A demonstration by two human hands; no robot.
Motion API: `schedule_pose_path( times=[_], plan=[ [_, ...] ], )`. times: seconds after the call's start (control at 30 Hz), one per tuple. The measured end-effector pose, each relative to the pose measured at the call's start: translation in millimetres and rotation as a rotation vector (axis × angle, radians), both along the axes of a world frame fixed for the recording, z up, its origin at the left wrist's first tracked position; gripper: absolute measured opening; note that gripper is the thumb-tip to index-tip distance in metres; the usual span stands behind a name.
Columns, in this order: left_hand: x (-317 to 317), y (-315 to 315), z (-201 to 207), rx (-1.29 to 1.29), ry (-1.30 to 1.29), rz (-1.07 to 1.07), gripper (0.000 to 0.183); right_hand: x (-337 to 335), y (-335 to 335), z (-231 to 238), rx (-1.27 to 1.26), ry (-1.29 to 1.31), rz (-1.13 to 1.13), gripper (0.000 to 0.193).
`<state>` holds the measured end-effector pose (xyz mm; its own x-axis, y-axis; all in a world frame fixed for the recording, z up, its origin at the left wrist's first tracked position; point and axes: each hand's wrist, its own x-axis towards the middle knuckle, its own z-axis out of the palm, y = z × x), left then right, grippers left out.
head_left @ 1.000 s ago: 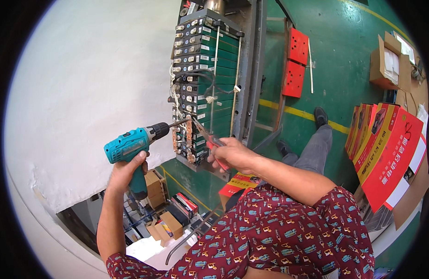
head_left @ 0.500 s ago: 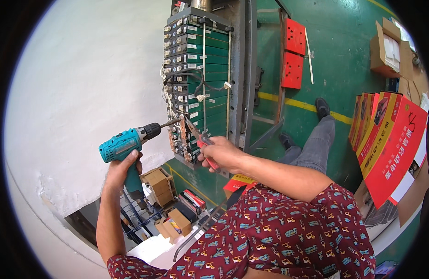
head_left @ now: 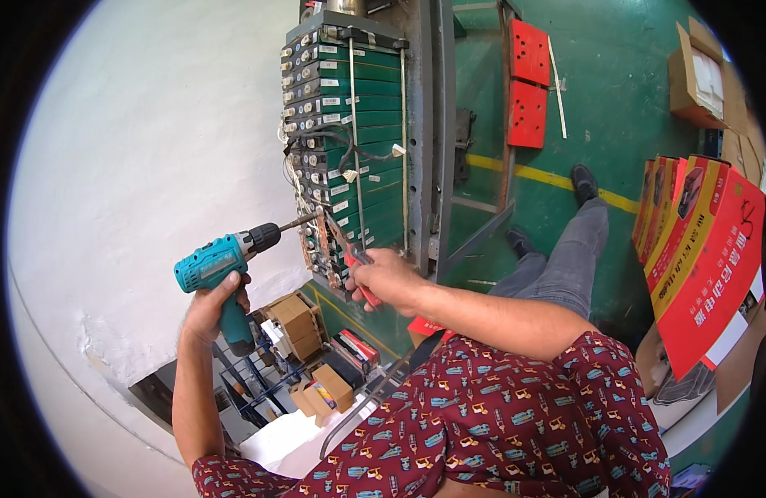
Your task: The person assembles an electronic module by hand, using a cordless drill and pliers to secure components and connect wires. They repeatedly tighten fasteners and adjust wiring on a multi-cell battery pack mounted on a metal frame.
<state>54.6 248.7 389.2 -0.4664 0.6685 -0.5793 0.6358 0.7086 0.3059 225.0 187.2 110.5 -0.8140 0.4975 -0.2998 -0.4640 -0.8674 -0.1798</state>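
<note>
My left hand [head_left: 211, 309] is wrapped round the grip of a teal cordless drill [head_left: 210, 262] with a black chuck. A long bit [head_left: 300, 222] runs from the chuck to the terminal side of a stack of green battery cells [head_left: 376, 118]. Its tip meets the copper strips [head_left: 325, 236] near the stack's lower end. In my right hand [head_left: 391, 284] are red-handled pliers [head_left: 358, 259], the fingers closed about the handles. The plier jaws reach the same spot beside the bit's tip; what they grip is too small to tell. Black cables [head_left: 337, 137] with white connectors hang across the cells.
A grey steel frame [head_left: 443, 124] borders the stack. Two red perforated plates [head_left: 528, 112] lie on the green floor. Red boxes [head_left: 707, 249] stand at right; cardboard boxes [head_left: 296, 324] are below left. A white wall [head_left: 159, 149] fills the left.
The view has shifted slightly, so the battery stack sits a little further left and up. Both hands keep their hold, with drill bit and pliers at the same place on the stack.
</note>
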Motion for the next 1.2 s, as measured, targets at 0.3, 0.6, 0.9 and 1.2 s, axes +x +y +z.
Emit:
schedule_pose_path(
  times=[0.3,0.6,0.9,1.2],
  plan=[
    [-3.6,1.2,0.7,-0.013,0.038,-0.008,0.055,-0.4,0.8,-4.1,0.052,-0.032,0.004,0.018],
    [-13.1,3.7,2.8,-0.038,0.005,0.010,0.056,0.6,3.0,-6.4,0.058,-0.045,0.015,0.017],
    [-13.7,11.4,6.0,-0.057,-0.031,-0.004,0.052,10.9,7.3,-9.9,0.179,-0.070,0.061,0.020],
    [-21.5,10.1,3.0,-0.076,-0.049,0.019,0.051,21.7,15.2,-7.9,0.208,-0.080,0.110,0.015]
  ],
)
